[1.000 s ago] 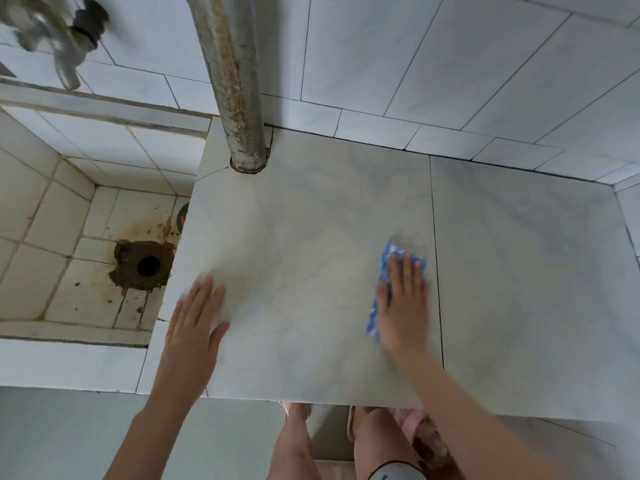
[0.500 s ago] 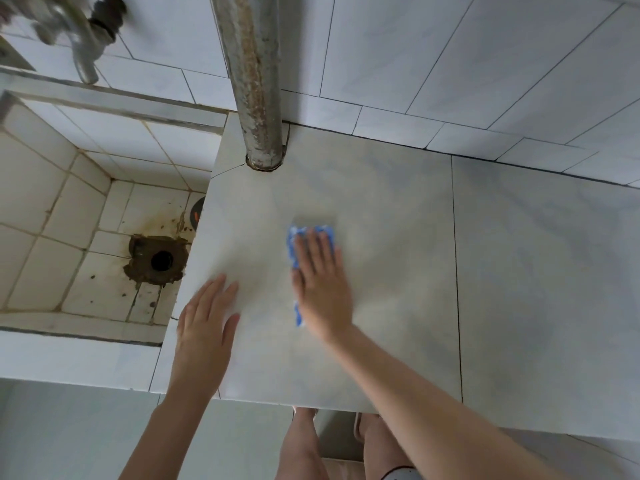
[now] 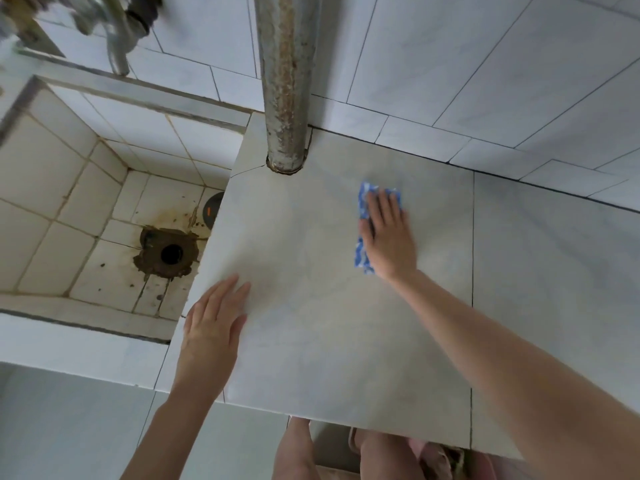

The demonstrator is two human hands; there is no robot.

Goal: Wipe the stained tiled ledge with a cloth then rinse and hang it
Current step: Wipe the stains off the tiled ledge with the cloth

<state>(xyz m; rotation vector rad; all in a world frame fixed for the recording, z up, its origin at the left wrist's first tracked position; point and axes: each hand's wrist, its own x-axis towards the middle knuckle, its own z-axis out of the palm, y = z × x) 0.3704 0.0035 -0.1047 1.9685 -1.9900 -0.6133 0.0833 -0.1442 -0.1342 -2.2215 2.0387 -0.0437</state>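
Note:
A blue-and-white cloth (image 3: 362, 209) lies flat on the pale marbled tiled ledge (image 3: 311, 341), right of the ledge's middle and toward the back wall. My right hand (image 3: 389, 233) presses it down with straight fingers, covering most of it; only its left and far edges show. My left hand (image 3: 213, 327) rests flat on the ledge near its front left edge, holding nothing. Faint brownish streaks show on the tile between the two hands.
A rusty vertical pipe (image 3: 285, 84) enters the ledge at the back. Left of the ledge is a sunken tiled basin (image 3: 79, 202) with a dirty drain hole (image 3: 171, 253), and a metal tap (image 3: 117, 36) above it. White tiled wall behind. My legs show below the ledge's front edge.
My right hand slid the cloth from the right toward the left hand, then back right and farther toward the wall. The left hand stayed flat on the ledge.

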